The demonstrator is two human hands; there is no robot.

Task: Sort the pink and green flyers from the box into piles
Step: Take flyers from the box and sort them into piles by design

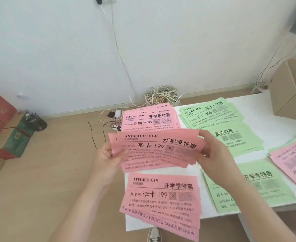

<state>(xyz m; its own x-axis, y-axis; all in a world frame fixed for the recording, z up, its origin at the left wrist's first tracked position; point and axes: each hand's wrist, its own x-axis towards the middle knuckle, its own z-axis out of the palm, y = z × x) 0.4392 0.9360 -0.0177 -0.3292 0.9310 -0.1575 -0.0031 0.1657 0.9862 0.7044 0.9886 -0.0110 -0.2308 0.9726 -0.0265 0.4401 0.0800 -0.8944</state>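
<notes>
1. Holding a fanned bundle of pink flyers [157,151] above the white worktop [252,102], you have it between both hands with the printed side up.
2. Your left grip [107,158] pinches the bundle's left edge, with the thumb on the printed face and the fingers curled beneath.
3. Your right grip [213,151] pinches the bundle's right edge, with the fingers curled round it.
4. Below the bundle, the near pink pile [163,198] lies at the worktop's near left corner. Its lower sheets are skewed and hang past the edge.
5. Beyond the bundle, the far pink pile [149,117] sits at the far left corner, just beside the far green pile [211,114].
6. The middle green pile [234,140] overlaps the near edge of that far green one. The near green pile [262,187] lies partly under your right forearm.
7. At the right edge, a mixed stack [292,158] shows pink sheets on top of green ones, turned sideways to you.
8. An open cardboard box [290,89] stands at the far right.
9. On the wooden floor, a coil of cable [161,96] rests against the wall, a white charger [118,114] lies near it, and a red and green carton [14,137] stands to the left.
</notes>
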